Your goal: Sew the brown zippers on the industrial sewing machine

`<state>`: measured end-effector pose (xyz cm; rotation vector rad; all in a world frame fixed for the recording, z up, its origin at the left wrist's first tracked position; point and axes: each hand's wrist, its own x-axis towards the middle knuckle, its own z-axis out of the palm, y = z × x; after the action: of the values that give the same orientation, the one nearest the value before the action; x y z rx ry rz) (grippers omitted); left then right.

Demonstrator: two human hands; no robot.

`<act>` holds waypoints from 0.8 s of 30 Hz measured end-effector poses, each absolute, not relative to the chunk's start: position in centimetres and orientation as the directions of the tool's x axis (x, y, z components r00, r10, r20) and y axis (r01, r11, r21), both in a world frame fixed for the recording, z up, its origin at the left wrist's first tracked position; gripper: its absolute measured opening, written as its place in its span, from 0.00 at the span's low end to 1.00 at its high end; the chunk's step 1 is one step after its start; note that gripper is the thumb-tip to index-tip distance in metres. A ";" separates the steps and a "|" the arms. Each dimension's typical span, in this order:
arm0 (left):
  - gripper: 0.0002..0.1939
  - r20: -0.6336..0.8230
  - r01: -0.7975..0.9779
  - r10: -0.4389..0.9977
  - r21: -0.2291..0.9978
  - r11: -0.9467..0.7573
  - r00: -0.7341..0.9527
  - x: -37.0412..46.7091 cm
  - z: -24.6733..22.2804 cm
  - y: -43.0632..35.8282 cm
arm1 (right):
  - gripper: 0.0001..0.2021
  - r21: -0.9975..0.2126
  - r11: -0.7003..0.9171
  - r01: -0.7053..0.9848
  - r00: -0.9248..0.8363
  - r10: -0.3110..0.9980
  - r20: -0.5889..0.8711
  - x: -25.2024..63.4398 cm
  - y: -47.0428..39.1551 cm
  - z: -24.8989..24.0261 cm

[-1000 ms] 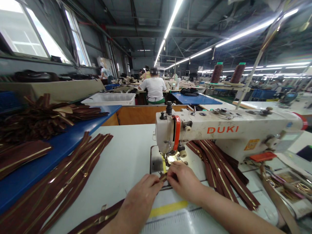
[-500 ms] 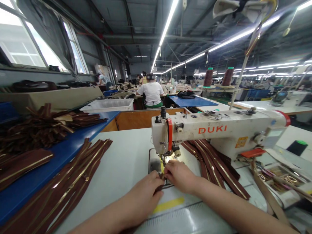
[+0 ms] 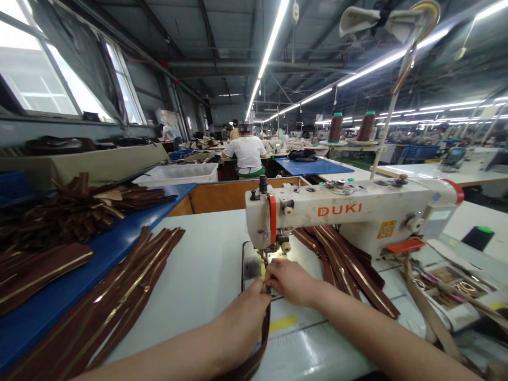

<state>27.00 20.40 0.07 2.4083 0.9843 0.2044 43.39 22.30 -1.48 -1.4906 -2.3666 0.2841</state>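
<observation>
My left hand (image 3: 248, 317) is closed on a brown zipper strip (image 3: 265, 333), which hangs from it over the table's front part. My right hand (image 3: 291, 281) is pinched at the upper end of that strip, right beside the left fingertips. Both hands are just in front of the needle and presser foot of a white sewing machine (image 3: 304, 209). The strip's end is mostly hidden by my fingers. Brown zippers with gold teeth (image 3: 119, 307) lie to the left on the pale table, and another bunch of zippers (image 3: 349, 264) lies under the machine's arm.
On the blue table (image 3: 130, 235) at left are piled brown strips (image 3: 59, 211). A tray of rings and small tools (image 3: 448, 293) stands at right. Two thread cones (image 3: 335, 129) are behind the machine. A person in a white shirt (image 3: 246, 151) sits farther off.
My left hand has turned and drawn close to the right fingers, and more of the brown strip now shows below it. The right hand stays near the needle. The camera view has shifted slightly.
</observation>
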 end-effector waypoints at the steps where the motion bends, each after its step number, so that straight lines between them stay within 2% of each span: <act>1: 0.13 -0.040 0.632 0.730 0.534 -0.561 0.682 27.1 -0.4 20.0 | 0.04 -0.340 0.435 0.834 -0.401 0.901 0.169 43.4 22.3 -1.5; 3: 0.15 0.002 0.685 0.793 0.503 -0.527 0.609 27.2 -1.3 19.2 | 0.05 -0.345 0.437 0.830 -0.402 0.899 0.173 43.4 22.4 -1.5; 5: 0.18 0.055 0.729 0.802 0.385 -0.566 0.594 27.0 -1.9 18.5 | 0.05 -0.352 0.439 0.827 -0.401 0.899 0.178 43.5 22.3 -1.4; 8: 0.22 0.086 0.726 0.746 0.183 -0.663 0.660 26.5 -2.2 17.8 | 0.05 -0.363 0.442 0.820 -0.404 0.897 0.180 43.5 22.2 -1.3; 12: 0.22 0.159 0.668 0.660 0.004 -0.744 0.734 26.1 -1.6 17.8 | 0.06 -0.375 0.430 0.821 -0.393 0.903 0.176 43.4 22.1 -1.3; 17: 0.22 0.110 0.537 0.526 -0.111 -0.836 0.843 25.7 -0.8 18.5 | 0.06 -0.391 0.417 0.820 -0.379 0.909 0.175 43.4 21.9 -1.3; 24: 0.22 0.082 0.435 0.428 -0.227 -0.871 0.900 25.3 -0.8 19.2 | 0.06 -0.419 0.369 0.830 -0.315 0.929 0.194 43.1 22.0 -1.5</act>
<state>25.31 19.15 -0.80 3.2970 0.7598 0.0497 43.06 21.98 -1.54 -1.5301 -2.2361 0.3386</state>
